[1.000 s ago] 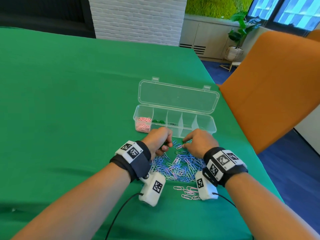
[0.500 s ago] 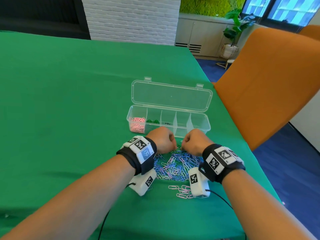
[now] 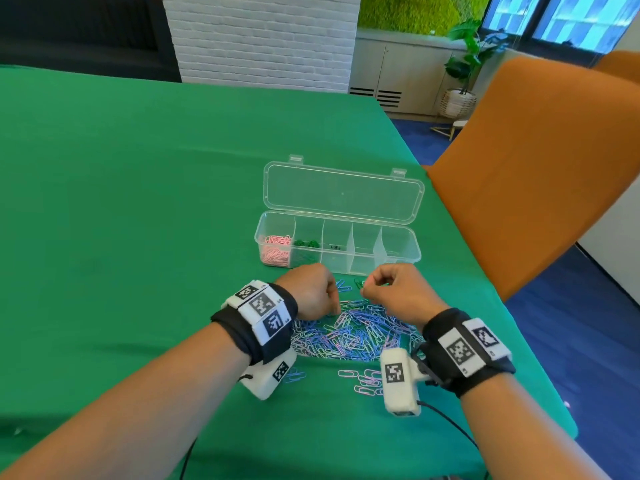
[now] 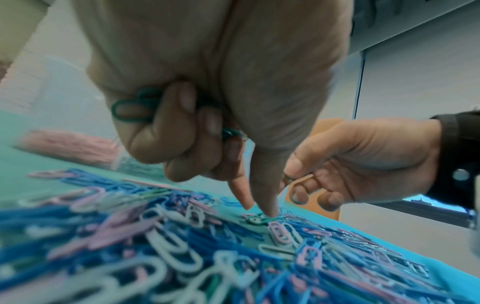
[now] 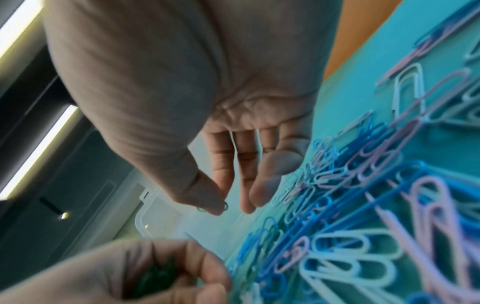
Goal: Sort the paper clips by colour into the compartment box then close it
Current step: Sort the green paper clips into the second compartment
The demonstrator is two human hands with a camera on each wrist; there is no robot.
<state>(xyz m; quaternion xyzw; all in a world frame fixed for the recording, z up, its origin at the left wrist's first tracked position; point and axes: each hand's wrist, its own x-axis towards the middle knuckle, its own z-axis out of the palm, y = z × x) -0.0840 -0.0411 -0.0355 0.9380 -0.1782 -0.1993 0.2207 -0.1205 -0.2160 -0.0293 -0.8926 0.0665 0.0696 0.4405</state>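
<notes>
**Paper clips: both hands at the pile, green ones gathered**

Paper clips (image 3: pixel 353 332), blue, pink and pale, lie heaped on the green table (image 3: pixel 138 202) in the head view, just in front of the clear compartment box (image 3: pixel 337 242). The box stands open, its lid (image 3: pixel 343 194) laid flat behind it. Of its 5 compartments, the leftmost holds pink clips (image 3: pixel 276 250) and the next holds green clips (image 3: pixel 304 249). The left hand (image 3: pixel 310 291) and right hand (image 3: pixel 398 289) sit knuckles-up at the far edge of the heap, close together. A few pink strays (image 3: pixel 363 381) lie nearer the person. An orange chair (image 3: pixel 533 161) stands at the right.

From the left wrist, the left hand (image 4: pixel 207 82) curls its outer fingers around a clutch of green clips (image 4: pixel 132 107), while thumb and forefinger reach down to a green clip (image 4: pixel 255 220) on the heap. Beyond, the right hand (image 4: pixel 363 162) pinches something green.

From the right wrist, the right hand (image 5: pixel 207 123) shows a narrow pinch: a small green clip (image 5: pixel 223 205) seems to sit at the thumb tip, though blur makes this uncertain. The left hand (image 5: pixel 116 273) below holds its green bundle (image 5: pixel 155 275).
</notes>
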